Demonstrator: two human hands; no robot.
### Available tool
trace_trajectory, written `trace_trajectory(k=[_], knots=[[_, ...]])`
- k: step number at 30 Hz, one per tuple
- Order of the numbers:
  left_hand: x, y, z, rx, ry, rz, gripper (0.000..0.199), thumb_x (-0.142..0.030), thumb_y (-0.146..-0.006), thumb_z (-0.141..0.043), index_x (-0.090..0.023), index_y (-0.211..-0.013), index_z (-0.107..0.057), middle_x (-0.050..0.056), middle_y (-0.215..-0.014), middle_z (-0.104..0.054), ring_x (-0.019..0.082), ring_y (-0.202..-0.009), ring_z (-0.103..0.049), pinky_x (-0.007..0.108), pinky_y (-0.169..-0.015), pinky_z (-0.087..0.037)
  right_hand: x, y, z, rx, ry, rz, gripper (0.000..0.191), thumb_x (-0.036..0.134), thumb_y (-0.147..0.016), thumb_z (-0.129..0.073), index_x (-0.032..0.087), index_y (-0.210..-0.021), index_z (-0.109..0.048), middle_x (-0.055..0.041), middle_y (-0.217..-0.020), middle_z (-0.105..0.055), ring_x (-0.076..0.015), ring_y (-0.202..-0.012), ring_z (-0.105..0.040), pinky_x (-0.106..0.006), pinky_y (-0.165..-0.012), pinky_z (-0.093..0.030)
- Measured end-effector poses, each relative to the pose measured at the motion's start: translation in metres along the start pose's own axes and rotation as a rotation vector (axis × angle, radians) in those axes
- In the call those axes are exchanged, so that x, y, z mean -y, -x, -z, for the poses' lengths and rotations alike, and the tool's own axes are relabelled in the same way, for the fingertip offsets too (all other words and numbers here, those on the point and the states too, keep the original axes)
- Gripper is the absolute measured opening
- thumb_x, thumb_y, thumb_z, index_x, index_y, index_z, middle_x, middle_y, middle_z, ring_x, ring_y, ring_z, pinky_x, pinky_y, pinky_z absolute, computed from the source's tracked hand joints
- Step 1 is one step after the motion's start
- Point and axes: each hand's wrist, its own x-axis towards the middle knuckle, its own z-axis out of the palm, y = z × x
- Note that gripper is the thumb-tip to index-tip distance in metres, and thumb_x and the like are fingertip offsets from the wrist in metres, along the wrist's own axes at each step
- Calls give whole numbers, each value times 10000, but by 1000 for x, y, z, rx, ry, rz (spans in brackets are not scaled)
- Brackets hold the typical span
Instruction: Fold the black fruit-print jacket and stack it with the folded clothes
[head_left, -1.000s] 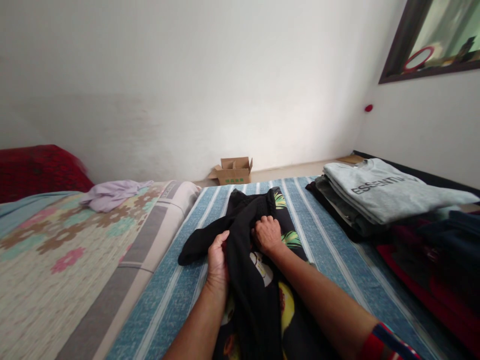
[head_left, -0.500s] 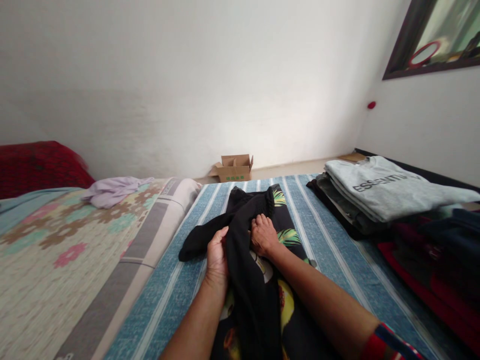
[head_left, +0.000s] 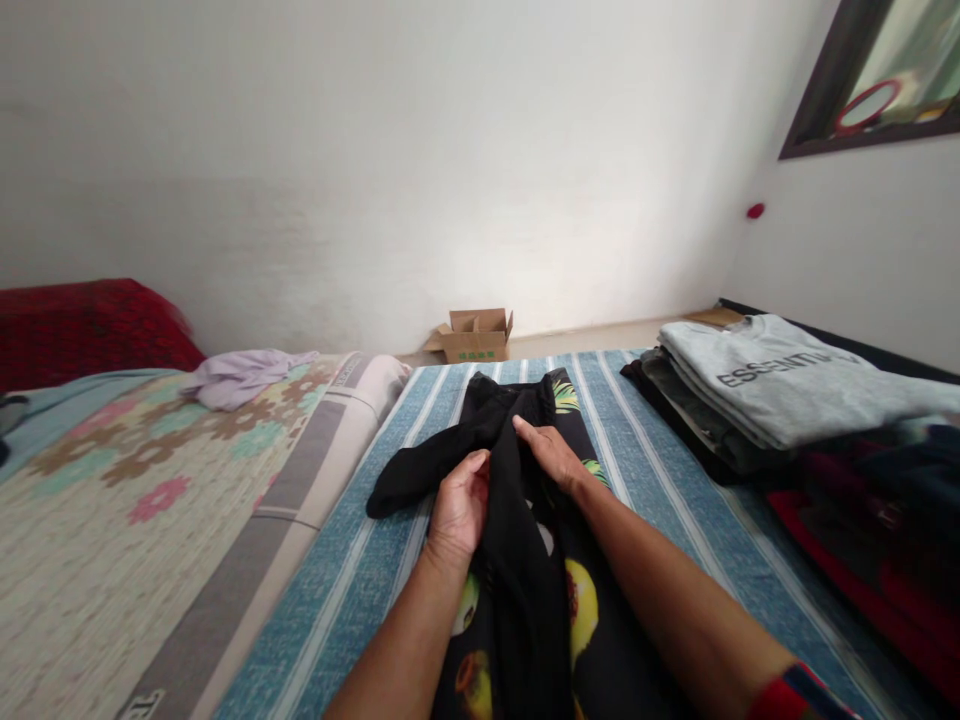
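- Far left of the black garment [head_left: 525,600]: red patterned cloth [head_left: 90,330] heaped against the white wall [head_left: 375,180], pale blue cloth [head_left: 82,410] just below, then a flowered bedspread [head_left: 217,460] with lilac cloth [head_left: 240,378] crumpled on top.
- Nearer, left of the black garment: grey band [head_left: 240,565] along the bedding's edge, lettered in the bottom corner and again at the far end; cannot read either.
- Under the black garment: blue striped sheet [head_left: 330,590], without readable writing.
- At the left side of the black garment's plain lengthwise strip: left hand [head_left: 457,505], thumb up and fingers curled, holding the cloth.
- Black garment itself: spread lengthwise, with a plain flap to the left and fruit and leaf prints; cannot tell if sewn as one piece.
- Beyond the black garment's far end: open cardboard box [head_left: 476,347], marked in green characters too blurred to read.
- At the right side of the same strip: right hand [head_left: 551,455], thumb on top, gripping the black cloth.
- Right of the black garment: folded grey shirt [head_left: 757,385], printed "ESSENTI" with further letters smeared, atop dark clothes [head_left: 675,400].
- Farther right of the black garment, nearer the camera: red and dark clothes [head_left: 877,580], blurred.
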Motion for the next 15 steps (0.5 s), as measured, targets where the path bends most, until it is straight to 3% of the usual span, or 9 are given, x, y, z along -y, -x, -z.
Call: trace_trajectory(k=[4,8,11,15], knots=[[4,-2,0,84,-80,-66,148,-143,-609,-690,-125,-755,-672,15,-724,-691,124,-654,-636,217,-673,-502,2,2,0,-13,-67,-59,400,517,-688,-616,155,-537,-538,36,-487,-455,-108,-496,-411,-242,-490,-287],[7,1,-1,145,-148,-70,219,-169,-593,-744,-135,-795,-667,38,-809,-697,137,-732,-641,218,-680,-489,-5,-3,4,-117,-143,-48,285,383,-674,-577,176,-498,-493,47,-480,-445,-102,-501,-390,-244,-493,-275],[11,5,-3,115,-267,-113,232,-208,-596,-754,-144,-796,-654,30,-790,-684,133,-681,-626,217,-617,-473,-16,-7,6,-192,-236,-33,239,346,-661,-545,189,-498,-467,51,-490,-446,-106,-517,-383,-244,-503,-293],[18,5,-5,15,-508,-290,274,-193,-604,-720,-134,-864,-656,24,-781,-670,124,-692,-610,208,-642,-459,-26,-9,5,-235,-379,-72,191,358,-653,-533,191,-560,-518,32,-501,-502,-128,-504,-426,-253,-492,-347]])
